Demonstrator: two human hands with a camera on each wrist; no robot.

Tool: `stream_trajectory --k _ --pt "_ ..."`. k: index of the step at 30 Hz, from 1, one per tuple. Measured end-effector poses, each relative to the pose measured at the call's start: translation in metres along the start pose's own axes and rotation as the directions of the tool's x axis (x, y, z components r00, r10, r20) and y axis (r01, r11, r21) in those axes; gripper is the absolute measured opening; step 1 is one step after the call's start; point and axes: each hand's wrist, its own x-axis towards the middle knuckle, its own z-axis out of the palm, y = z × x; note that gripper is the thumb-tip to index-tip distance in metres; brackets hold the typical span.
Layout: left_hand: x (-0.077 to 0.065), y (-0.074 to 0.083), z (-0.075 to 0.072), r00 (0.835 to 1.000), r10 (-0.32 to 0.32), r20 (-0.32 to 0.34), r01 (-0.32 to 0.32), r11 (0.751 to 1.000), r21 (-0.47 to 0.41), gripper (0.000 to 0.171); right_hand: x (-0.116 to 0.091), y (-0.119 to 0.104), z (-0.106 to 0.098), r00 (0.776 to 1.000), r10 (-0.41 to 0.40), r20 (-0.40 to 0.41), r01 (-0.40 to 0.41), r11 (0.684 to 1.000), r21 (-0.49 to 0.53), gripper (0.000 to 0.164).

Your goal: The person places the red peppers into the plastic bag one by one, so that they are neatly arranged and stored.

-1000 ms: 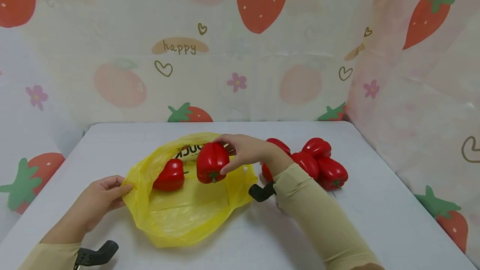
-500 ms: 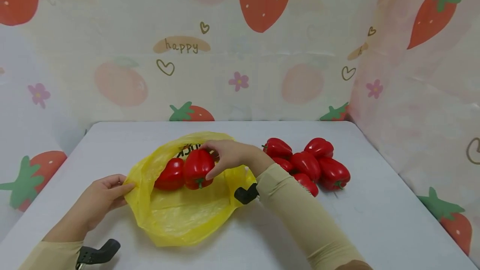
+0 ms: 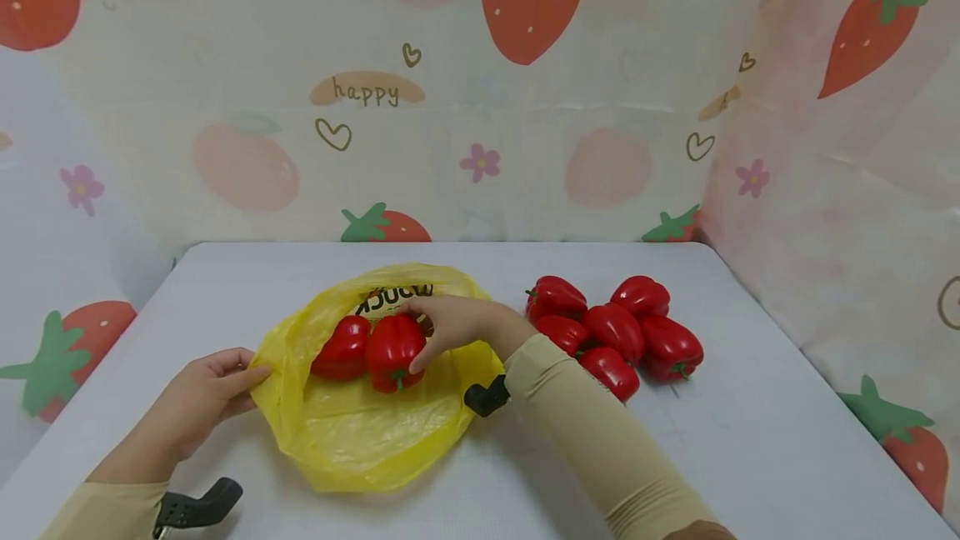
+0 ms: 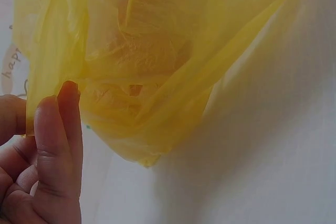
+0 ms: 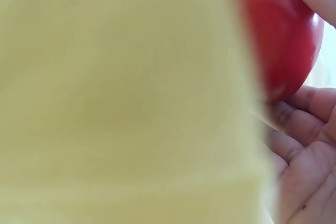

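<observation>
Against a second ago, the held pepper (image 3: pixel 393 352) sits lower, now at the side of the second pepper (image 3: pixel 342 348) inside the yellow bag (image 3: pixel 356 480); the two were apart then. The right hand (image 3: pixel 450 325) grips it between thumb and fingers, with the second pepper just past it, left of those fingertips. The left hand (image 3: pixel 213 394) still pinches the bag's rim between thumb and fingers. More of the six loose peppers (image 3: pixel 613 332) shows to the right of the gripping fingers, two partly covered by the right arm.

The blurred sleeve (image 5: pixel 121 98) fills most of the right wrist view, cutting off the held pepper; whether its underside rests on the plastic is hard to tell.

Beneath the fingers lies a white table (image 3: pixel 750 457); beyond them hangs a strawberry-printed backdrop (image 3: pixel 525 123).
</observation>
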Motion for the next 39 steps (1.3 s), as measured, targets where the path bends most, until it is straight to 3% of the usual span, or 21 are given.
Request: stream_trajectory --k 20,33,39 --pt "-0.002 -0.002 0.001 1.0 0.007 -0.002 -0.007 1.0 -0.018 0.049 0.009 0.009 0.014 0.998 -0.009 0.06 0.013 0.998 -0.066 0.08" --pt "-0.002 -0.003 0.002 1.0 -0.017 -0.003 0.017 1.0 -0.018 0.049 0.004 0.013 0.01 0.997 -0.004 0.078 -0.001 0.998 0.062 0.085" --pt "-0.001 -0.006 0.002 1.0 -0.031 -0.002 0.031 0.999 -0.017 0.049 0.001 0.011 0.0 0.997 -0.037 0.072 0.033 0.998 0.054 0.084"
